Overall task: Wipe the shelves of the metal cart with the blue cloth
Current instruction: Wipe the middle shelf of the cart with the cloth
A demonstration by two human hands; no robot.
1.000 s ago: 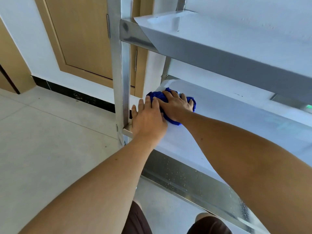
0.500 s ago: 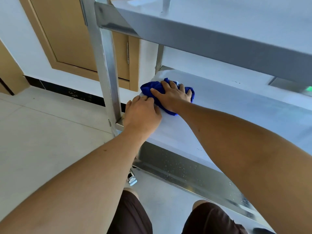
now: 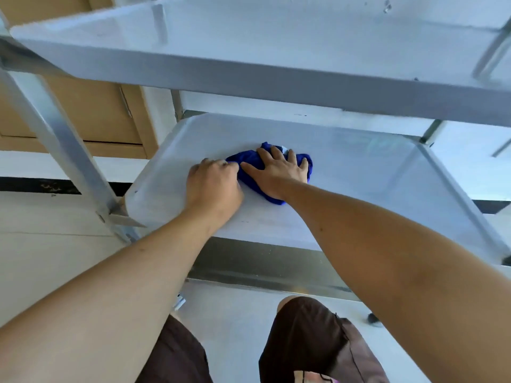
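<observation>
My right hand (image 3: 279,172): it lies flat on the blue cloth (image 3: 250,163) with the fingers spread wide and straight. It presses the cloth down on the shelf.
My left hand (image 3: 213,183): it sits just left of my right hand, down on the same shelf. The fingers are curled in. The fingertips (image 3: 231,165) touch the left edge of the cloth. I cannot tell if they pinch it or only touch it.
Blue cloth: it is bunched up under my right hand. A bit pokes out past my fingers, and a bit sticks out under my wrist. It lies near the middle of the shelf, closer to the left end.
Middle shelf (image 3: 373,172): this is the shelf of the metal cart (image 3: 69,150) that my hands are on. It is shiny and gray with a low raised rim. Bare metal runs far off to the right of my right hand.
Top shelf (image 3: 276,45): it hangs above both hands, closer to my head.
Cart leg: the slanted metal post stands to the left of my left hand.
Wooden door (image 3: 96,106): it is behind the cart, left of my left hand.
My knees (image 3: 304,322): they are below my arms, in dark brown shorts.
Floor (image 3: 41,258): pale tiles lie below and left of my left arm.
</observation>
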